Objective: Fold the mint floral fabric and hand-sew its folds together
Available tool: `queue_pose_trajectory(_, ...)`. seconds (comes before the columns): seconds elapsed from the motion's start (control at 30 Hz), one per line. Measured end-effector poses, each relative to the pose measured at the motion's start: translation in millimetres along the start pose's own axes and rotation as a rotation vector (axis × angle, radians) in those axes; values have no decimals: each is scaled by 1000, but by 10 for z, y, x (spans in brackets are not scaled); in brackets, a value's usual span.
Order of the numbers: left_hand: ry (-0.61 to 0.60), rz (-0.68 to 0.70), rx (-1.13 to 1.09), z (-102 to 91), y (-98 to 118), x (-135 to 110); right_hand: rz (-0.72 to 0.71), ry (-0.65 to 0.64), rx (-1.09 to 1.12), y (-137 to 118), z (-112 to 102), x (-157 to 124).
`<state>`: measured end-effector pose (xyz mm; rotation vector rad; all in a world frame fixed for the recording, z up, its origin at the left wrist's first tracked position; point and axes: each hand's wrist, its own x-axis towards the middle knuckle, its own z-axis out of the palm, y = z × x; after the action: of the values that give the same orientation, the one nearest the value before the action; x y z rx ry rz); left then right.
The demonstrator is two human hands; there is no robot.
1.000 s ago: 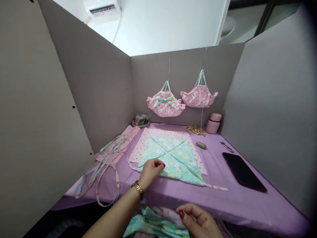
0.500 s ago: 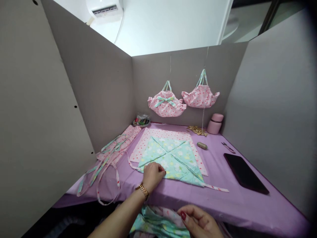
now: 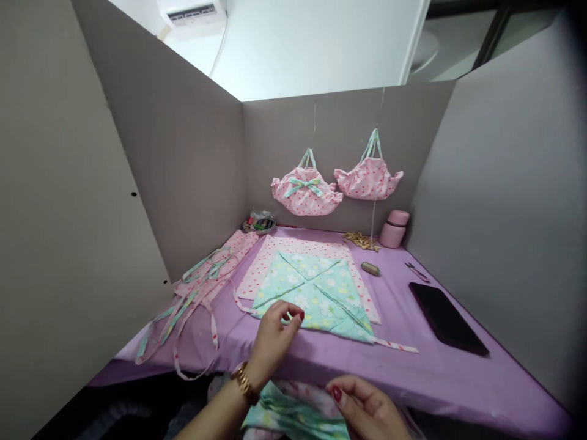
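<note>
My left hand (image 3: 277,333), with a gold watch (image 3: 244,382) at the wrist, is raised over the front edge of a mint floral fabric square (image 3: 316,293). Its thumb and fingertips meet in a pinch; whatever is between them is too small to see. Lower down, in front of the table edge, my right hand (image 3: 369,403) has thumb and forefinger pressed together, and I cannot make out anything in them. Beneath both lies bunched mint and pink cloth (image 3: 293,412) on the lap. Under the square is pink dotted fabric (image 3: 309,245); a dotted strap (image 3: 397,346) sticks out at right.
Pink pieces and straps (image 3: 206,281) lie at left. Thread (image 3: 370,269), small snips (image 3: 417,272), a dark tablet (image 3: 447,318), a pink flask (image 3: 394,229) and light-brown bits (image 3: 361,240) are at right. Two pouches (image 3: 306,190) hang behind. Grey partitions (image 3: 192,140) enclose the table.
My left hand has lifted slightly off the front edge of the mint square and turned, its fingers less bunched. My right hand stays nearly where it was. The view has shifted a little.
</note>
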<state>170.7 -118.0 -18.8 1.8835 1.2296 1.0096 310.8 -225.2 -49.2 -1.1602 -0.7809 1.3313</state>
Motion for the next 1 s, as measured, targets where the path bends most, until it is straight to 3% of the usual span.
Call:
queue_pose_trajectory(0.13, -278, -92, -577, -19, 143, -433, 85, -80, -52, -113, 26, -69)
queue_pose_trajectory(0.2, -333, -97, -675, 2, 172, -579, 70, -74, -49, -149, 67, -102)
queue_pose_trajectory(0.4, -210, -9, -705, 67, 228, -648, 88, -107, -42, -205, 157, -141)
queue_pose_trajectory(0.57, -115, -88, -675, 83, 226, -629, 79, -152, -77, -246, 179, -150)
queue_pose_trajectory(0.7, -58, -104, -650, 117, 179, -631, -22, -82, -123, -197, 183, -129)
queue_pose_trajectory(0.83, -74, -120, -599, 149, 163, -621, -172, -5, -203, -139, 128, -93)
queue_pose_trajectory(1.0, -55, -230, -632, 87, 206, -580, -164, -54, -346, -169, -11, -78)
